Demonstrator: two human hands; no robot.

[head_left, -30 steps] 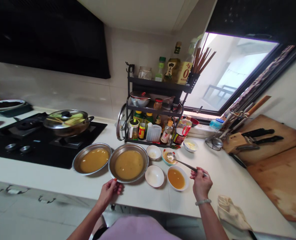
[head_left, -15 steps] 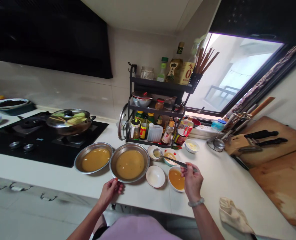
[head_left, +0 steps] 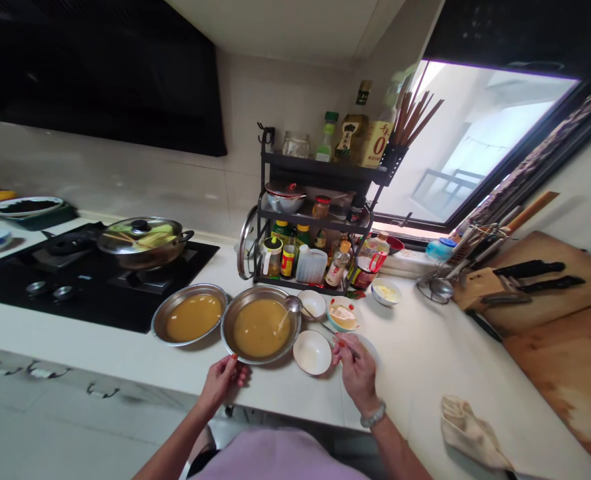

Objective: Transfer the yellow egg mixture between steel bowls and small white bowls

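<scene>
In my right hand (head_left: pixel 358 375) is a long-handled metal spoon (head_left: pixel 293 305), its head tilted over the right rim of the larger metal pan (head_left: pixel 228 341) of yellow-brown liquid. A pale streak shows under the spoon's head; whether it is pouring liquid I cannot tell. My left hand (head_left: pixel 226 380) pinches the near rim of that same pan. A second metal pan (head_left: pixel 161 337) with similar liquid stands against it on the left. Just left of my right hand is a white bowl (head_left: pixel 312 353) with a little residue. My right hand mostly hides another bowl beneath it.
Small bowls (head_left: pixel 314 303) stand behind, one with red-dotted rim (head_left: pixel 344 313). A black rack (head_left: pixel 320 223) of bottles and jars backs the counter. To the left, a lidded pan (head_left: pixel 142 243) sits on the stove (head_left: pixel 102 303). A knife block (head_left: pixel 480 287) and cloth (head_left: pixel 470 430) lie rightward.
My right hand has moved left, bringing the spoon's head from above the small bowls to the larger pan and tipping it. My left hand has stayed on the rim.
</scene>
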